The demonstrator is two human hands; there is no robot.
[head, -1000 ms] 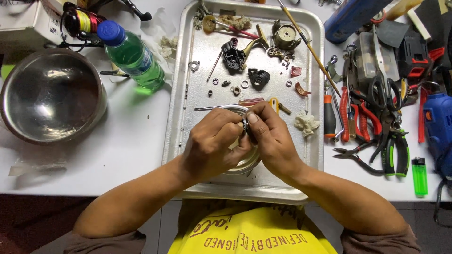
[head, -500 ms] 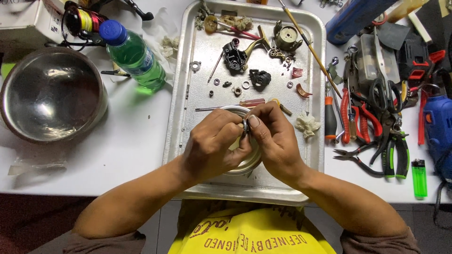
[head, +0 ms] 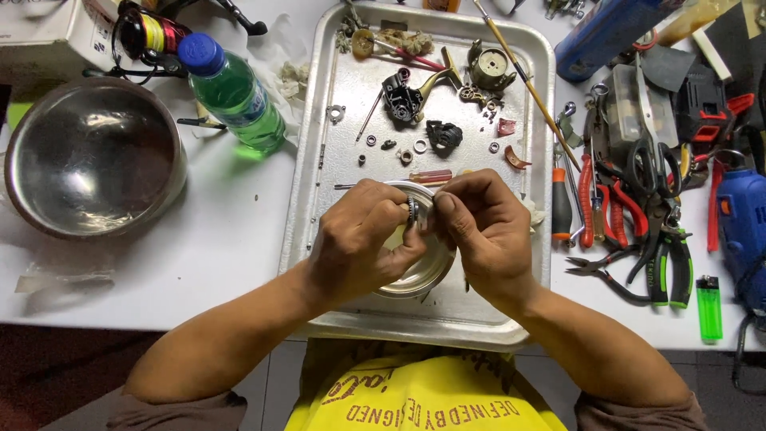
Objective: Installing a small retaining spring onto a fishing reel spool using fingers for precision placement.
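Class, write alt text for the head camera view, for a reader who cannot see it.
Two hands, the left hand and right hand, pinch a small metal part between their fingertips above a shallow round dish on a metal tray scattered with small parts. A steel bowl and green bottle sit left; pliers and a green lighter lie right.

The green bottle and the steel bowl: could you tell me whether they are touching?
Apart. The head view shows bare white table between the green bottle and the rim of the steel bowl.
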